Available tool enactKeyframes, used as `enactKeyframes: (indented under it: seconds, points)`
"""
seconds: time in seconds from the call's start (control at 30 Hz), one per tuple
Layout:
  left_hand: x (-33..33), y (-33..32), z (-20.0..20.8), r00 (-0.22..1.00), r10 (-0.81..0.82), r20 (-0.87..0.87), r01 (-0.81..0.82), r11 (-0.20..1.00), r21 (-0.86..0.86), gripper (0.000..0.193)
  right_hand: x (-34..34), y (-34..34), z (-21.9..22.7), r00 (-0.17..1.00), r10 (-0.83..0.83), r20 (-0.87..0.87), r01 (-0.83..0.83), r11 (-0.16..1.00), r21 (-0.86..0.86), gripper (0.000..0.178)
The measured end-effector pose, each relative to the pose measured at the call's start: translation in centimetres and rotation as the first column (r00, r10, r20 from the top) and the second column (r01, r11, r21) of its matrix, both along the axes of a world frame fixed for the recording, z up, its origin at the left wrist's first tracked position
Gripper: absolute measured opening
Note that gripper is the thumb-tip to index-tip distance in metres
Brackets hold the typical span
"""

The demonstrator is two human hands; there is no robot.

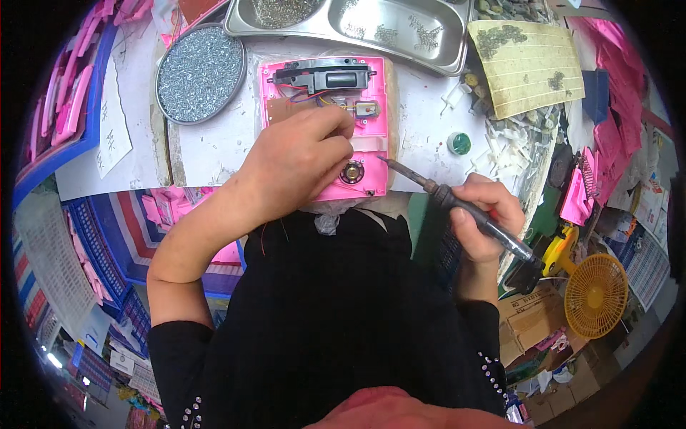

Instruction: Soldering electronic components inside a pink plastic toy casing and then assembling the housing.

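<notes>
Black shirt (329, 307) is looming; right hand (486, 218) is clasping soldering iron (446, 199) (keep pink casing (369, 130) unscorched), left hand (307, 154) hiding its grip.

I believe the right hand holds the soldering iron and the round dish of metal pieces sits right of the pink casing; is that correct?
Not quite: the head view shows the round dish sitting left of the pink casing; the right hand does hold the soldering iron.

Black short-sleeved top (321, 307), small shiny round studs (489, 370) on both sleeves (177, 350), bare forearms (207, 225) and fingers (493, 193).
</notes>
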State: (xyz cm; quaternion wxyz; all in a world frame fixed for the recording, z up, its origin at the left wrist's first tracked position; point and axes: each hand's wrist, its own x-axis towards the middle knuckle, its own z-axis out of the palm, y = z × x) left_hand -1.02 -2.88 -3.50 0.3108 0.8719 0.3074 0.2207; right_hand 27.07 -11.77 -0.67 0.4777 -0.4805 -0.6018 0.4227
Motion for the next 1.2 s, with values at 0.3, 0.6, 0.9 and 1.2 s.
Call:
enactKeyframes:
  seconds: [0.3, 0.6, 0.9, 1.2]
  points:
    - [0.1, 0.0, -0.6, 0.991, 0.027, 0.132, -0.033, 0.999, 0.041, 0.021, 0.2, 0.2, -0.5, 0.999, -0.002, 0.037, 0.001, 1.0, 0.032, 0.024]
    - [0.0, 0.3, -0.7, 0.996, -0.06, 0.072, 0.053, 0.994, 0.1, 0.024, 0.2, 0.1, -0.8, 0.999, 0.01, 0.038, -0.011, 0.999, 0.038, 0.023]
    - [0.3, 0.3, -0.3, 0.997, -0.079, 0.008, 0.078, 0.99, 0.114, 0.022, -0.6, 0.3, -0.8, 0.981, 0.126, 0.144, -0.126, 0.992, -0.011, 0.023]
    - [0.3, 0.5, 0.0, 0.989, -0.122, -0.083, 0.133, 0.98, 0.146, 0.02, -0.9, 0.7, -0.6, 0.969, 0.13, 0.208, -0.127, 0.991, -0.03, 0.022]
